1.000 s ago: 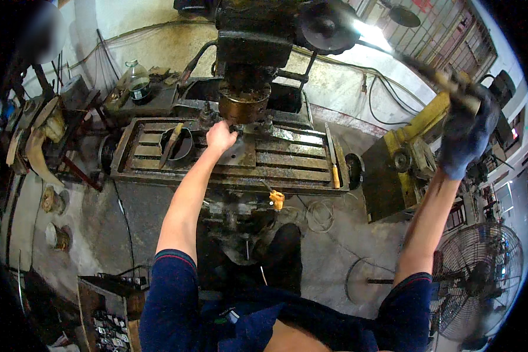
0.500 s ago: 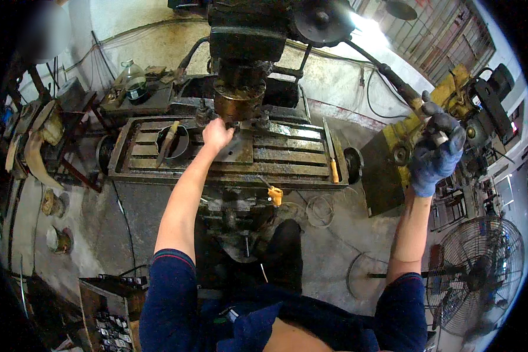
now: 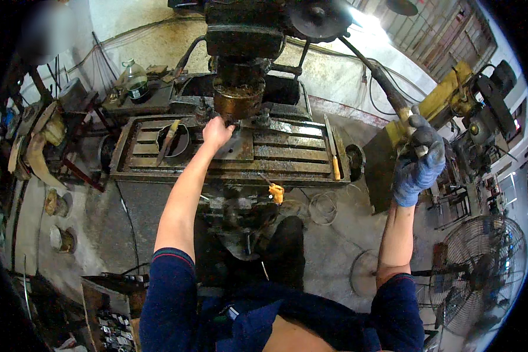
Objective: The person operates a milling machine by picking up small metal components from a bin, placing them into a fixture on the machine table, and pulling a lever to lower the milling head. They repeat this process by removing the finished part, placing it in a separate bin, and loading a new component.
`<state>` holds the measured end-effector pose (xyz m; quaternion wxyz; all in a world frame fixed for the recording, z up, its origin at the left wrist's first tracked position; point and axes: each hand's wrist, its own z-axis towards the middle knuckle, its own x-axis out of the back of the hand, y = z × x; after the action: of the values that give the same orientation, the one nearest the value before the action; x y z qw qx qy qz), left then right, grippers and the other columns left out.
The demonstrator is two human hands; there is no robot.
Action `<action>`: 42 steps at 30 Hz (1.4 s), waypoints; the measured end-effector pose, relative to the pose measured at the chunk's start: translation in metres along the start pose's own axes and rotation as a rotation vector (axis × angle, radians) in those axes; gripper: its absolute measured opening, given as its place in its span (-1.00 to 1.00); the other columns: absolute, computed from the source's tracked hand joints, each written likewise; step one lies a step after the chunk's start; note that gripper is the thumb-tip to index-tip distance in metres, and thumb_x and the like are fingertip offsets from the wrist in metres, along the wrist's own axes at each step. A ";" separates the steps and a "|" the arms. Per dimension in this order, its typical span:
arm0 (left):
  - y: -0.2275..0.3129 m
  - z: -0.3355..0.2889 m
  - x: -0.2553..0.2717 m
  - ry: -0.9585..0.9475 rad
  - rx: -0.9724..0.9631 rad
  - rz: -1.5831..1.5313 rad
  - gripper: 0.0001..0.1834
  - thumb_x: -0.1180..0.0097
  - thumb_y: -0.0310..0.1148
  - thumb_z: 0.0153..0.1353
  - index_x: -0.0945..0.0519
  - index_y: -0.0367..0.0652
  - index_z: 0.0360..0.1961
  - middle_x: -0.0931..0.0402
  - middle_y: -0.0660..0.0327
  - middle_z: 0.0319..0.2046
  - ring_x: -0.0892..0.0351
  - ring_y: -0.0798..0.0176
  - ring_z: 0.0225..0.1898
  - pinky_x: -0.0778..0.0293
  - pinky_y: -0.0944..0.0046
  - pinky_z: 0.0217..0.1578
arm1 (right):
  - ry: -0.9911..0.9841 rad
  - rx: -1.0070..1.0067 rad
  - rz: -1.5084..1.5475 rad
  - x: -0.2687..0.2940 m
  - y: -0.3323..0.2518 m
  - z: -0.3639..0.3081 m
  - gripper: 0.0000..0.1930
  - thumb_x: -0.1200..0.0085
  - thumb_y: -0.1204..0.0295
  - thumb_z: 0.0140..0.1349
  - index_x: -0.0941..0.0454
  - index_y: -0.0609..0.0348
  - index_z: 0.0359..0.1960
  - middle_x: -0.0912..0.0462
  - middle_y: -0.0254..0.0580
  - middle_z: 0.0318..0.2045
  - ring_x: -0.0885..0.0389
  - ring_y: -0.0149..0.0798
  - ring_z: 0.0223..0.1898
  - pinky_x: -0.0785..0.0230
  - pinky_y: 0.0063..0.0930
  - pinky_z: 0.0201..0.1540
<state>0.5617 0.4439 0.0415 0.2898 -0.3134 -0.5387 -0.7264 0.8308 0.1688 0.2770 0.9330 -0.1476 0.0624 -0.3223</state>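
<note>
My bare left hand (image 3: pixel 218 134) reaches in below the brown, chip-strewn spindle head (image 3: pixel 239 98) of a large machine. Its fingers are closed at a spot just above the slotted metal table (image 3: pixel 302 155); what they hold is hidden. Out to the right, my right hand (image 3: pixel 421 161) wears a blue-grey glove with dark fingertips. That hand is wrapped round the end of a long lever (image 3: pixel 374 70), which slants down from the machine's upper right.
On the table's left lies a round pan (image 3: pixel 180 142) with a brush (image 3: pixel 169 141) across it. A wooden-handled file (image 3: pixel 335 167) lies at its right end. A yellow-handled tool (image 3: pixel 276 193) sits at the front edge. A fan (image 3: pixel 478 276) stands at lower right.
My right hand has moved left and slightly down, and the lever has swung down with it. My left hand stays in nearly the same place under the spindle head.
</note>
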 end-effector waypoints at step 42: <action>-0.304 -0.581 0.344 0.294 1.359 0.632 -0.57 -0.14 -0.02 -0.03 -0.56 -0.14 -0.26 -0.55 0.04 -0.26 -0.53 0.01 -0.17 -0.44 0.09 -0.21 | -0.077 0.372 -0.658 0.033 0.061 -0.055 -0.80 -0.08 0.44 0.07 -0.52 0.34 -0.32 -0.59 -0.16 -0.39 -0.53 -0.23 -0.35 -0.39 -0.41 -0.26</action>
<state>0.0293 -0.0687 -0.0066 0.6817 -0.1056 -0.7079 -0.1519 0.8808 0.1813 0.2050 0.7921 0.0002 -0.0832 -0.6047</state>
